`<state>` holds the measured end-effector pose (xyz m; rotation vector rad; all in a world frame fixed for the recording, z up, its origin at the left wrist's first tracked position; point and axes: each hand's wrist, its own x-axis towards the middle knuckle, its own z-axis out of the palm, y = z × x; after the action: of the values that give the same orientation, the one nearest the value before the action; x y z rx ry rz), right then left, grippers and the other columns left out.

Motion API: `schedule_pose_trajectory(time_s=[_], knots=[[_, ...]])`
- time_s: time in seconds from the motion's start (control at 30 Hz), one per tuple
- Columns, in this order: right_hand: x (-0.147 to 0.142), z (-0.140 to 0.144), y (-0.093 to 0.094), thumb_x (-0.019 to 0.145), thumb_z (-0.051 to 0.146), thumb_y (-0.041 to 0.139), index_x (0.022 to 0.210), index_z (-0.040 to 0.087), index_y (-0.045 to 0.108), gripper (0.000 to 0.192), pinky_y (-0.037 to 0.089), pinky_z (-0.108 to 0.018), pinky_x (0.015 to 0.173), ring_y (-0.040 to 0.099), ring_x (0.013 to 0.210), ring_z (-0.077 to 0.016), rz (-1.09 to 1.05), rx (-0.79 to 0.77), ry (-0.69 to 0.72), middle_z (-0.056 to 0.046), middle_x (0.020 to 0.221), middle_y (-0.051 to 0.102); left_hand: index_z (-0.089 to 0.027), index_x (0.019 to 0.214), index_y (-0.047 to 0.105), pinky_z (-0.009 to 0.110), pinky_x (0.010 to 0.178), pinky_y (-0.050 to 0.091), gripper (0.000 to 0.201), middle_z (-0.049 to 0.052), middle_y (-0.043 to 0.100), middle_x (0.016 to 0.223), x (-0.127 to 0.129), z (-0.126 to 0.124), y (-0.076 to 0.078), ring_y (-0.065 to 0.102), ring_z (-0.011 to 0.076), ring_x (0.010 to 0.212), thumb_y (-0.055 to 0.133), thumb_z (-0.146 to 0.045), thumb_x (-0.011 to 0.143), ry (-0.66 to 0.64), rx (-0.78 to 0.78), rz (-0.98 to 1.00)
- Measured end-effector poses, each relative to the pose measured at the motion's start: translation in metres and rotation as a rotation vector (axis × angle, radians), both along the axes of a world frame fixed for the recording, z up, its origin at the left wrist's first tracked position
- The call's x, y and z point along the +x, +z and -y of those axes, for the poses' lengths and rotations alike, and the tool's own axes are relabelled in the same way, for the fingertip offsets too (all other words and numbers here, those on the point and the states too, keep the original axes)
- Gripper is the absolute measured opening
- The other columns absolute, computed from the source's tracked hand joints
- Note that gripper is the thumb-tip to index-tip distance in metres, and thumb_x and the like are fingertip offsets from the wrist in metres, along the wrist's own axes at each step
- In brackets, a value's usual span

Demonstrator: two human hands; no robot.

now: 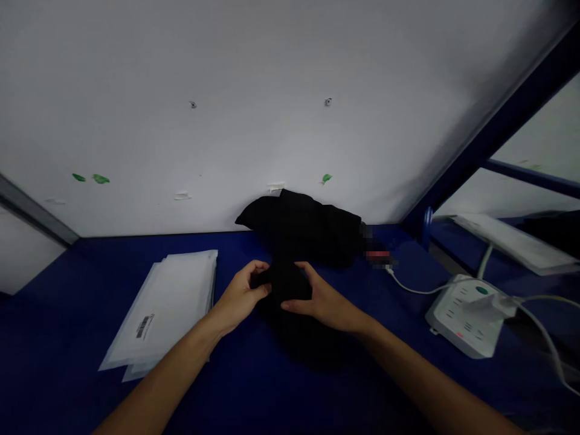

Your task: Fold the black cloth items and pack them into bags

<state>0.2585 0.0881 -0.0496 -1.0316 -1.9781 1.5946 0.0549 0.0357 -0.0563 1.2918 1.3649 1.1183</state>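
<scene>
- My left fingers (256, 279) are curled shut on the left edge of a black cloth (286, 284), thumb on top, pinching the fabric so that it cannot slip.
- My right fingers (296, 304) are closed on the right side of the same cloth, thumb over the upper edge and the fingertips tucked beneath; the two grips oppose each other, which keeps the bundle gathered between them.
- My left hand (240, 296) and right hand (324, 299) sit close together, near the middle of the blue surface (81, 338); both forearms reach in from the near edge.
- The cloth is held just above or against the surface; I cannot tell which, as its lower part merges with the dark shadow beneath it.
- The cloth in my grip appears to run on into a larger heap of black fabric (312, 226) behind it; whether they are one piece or two, I cannot tell. The heap rests against the white wall (272, 90), out of the working area.
- A stack of clear bags (167, 305) lies flat to the left, a barcode label on its near end, well within reach of the left hand.
- A white power strip (466, 317) lies to the right, apart from the cloth, with a white cable (410, 289) running from it towards the heap.
- A blurred red and black item (378, 257) sits beside the heap; its nature is not legible.
</scene>
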Motion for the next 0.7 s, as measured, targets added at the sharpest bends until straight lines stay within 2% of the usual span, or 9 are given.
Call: schedule_pose_trajectory(time_s=[0.1, 0.2, 0.27, 0.33, 0.4, 0.5, 0.6, 0.7], knots=[[-0.004, -0.001, -0.008, 0.072, 0.036, 0.083, 0.14, 0.024, 0.032, 0.086, 0.052, -0.04, 0.091, 0.064, 0.104, -0.0239, -0.042, -0.001, -0.038, -0.007, 0.118, 0.062, -0.023, 0.11, 0.059, 0.033, 0.088, 0.047, 0.025, 0.003, 0.065, 0.107, -0.009, 0.003, 0.012, 0.06, 0.0198, 0.102, 0.061, -0.026, 0.084, -0.047, 0.068, -0.254], [-0.005, -0.003, -0.012, 0.072, 0.034, 0.083, 0.142, 0.027, 0.031, 0.087, 0.052, -0.042, 0.096, 0.064, 0.107, -0.024, -0.095, 0.01, -0.067, -0.007, 0.123, 0.061, -0.024, 0.107, 0.061, 0.034, 0.079, 0.045, 0.025, 0.003, 0.067, 0.101, -0.03, 0.009, 0.033, 0.061, 0.0218, 0.092, 0.059, -0.04, 0.087, 0.056, 0.078, -0.758], [-0.005, -0.005, -0.014, 0.073, 0.034, 0.083, 0.142, 0.028, 0.031, 0.087, 0.051, -0.043, 0.099, 0.064, 0.11, -0.0241, -0.12, 0.026, -0.09, -0.007, 0.126, 0.06, -0.022, 0.095, 0.06, 0.035, 0.068, 0.041, 0.035, 0.003, 0.067, 0.081, -0.051, 0.013, 0.045, 0.06, 0.0226, 0.073, 0.048, -0.055, 0.091, 0.188, -0.087, -1.07], [-0.004, -0.006, -0.016, 0.073, 0.035, 0.082, 0.144, 0.029, 0.03, 0.088, 0.051, -0.043, 0.1, 0.064, 0.111, -0.0243, -0.132, 0.036, -0.104, -0.007, 0.126, 0.06, -0.021, 0.095, 0.059, 0.035, 0.065, 0.039, 0.046, 0.005, 0.067, 0.078, -0.074, 0.015, 0.05, 0.06, 0.0252, 0.07, 0.039, -0.063, 0.091, 0.256, -0.226, -1.224], [-0.003, -0.007, -0.016, 0.074, 0.035, 0.081, 0.145, 0.029, 0.028, 0.089, 0.051, -0.044, 0.1, 0.064, 0.112, -0.0242, -0.148, 0.033, -0.101, -0.007, 0.126, 0.06, -0.021, 0.1, 0.06, 0.035, 0.067, 0.04, 0.051, 0.007, 0.07, 0.084, -0.096, 0.015, 0.048, 0.062, 0.0286, 0.074, 0.041, -0.067, 0.088, 0.243, -0.365, -1.219], [-0.002, -0.007, -0.014, 0.075, 0.033, 0.081, 0.147, 0.029, 0.026, 0.09, 0.052, -0.044, 0.101, 0.064, 0.112, -0.0239, -0.151, 0.027, -0.086, -0.007, 0.127, 0.06, -0.024, 0.113, 0.06, 0.037, 0.071, 0.042, 0.053, 0.01, 0.073, 0.091, -0.116, 0.013, 0.037, 0.065, 0.0331, 0.085, 0.045, -0.066, 0.086, 0.151, -0.42, -1.078], [-0.002, -0.005, -0.011, 0.075, 0.034, 0.081, 0.147, 0.028, 0.028, 0.089, 0.05, -0.044, 0.104, 0.063, 0.116, -0.0243, -0.132, 0.051, -0.078, -0.008, 0.13, 0.059, -0.024, 0.122, 0.06, 0.038, 0.074, 0.043, 0.062, 0.011, 0.074, 0.099, -0.121, 0.011, 0.028, 0.066, 0.0354, 0.091, 0.052, -0.068, 0.079, 0.114, -0.416, -1.0], [-0.002, -0.004, -0.008, 0.076, 0.035, 0.08, 0.146, 0.028, 0.029, 0.088, 0.05, -0.045, 0.104, 0.061, 0.117, -0.0247, -0.117, 0.07, -0.064, -0.009, 0.132, 0.058, -0.022, 0.126, 0.059, 0.036, 0.072, 0.044, 0.068, 0.011, 0.074, 0.097, -0.118, 0.01, 0.026, 0.067, 0.0346, 0.089, 0.054, -0.07, 0.078, 0.098, -0.404, -0.968]])
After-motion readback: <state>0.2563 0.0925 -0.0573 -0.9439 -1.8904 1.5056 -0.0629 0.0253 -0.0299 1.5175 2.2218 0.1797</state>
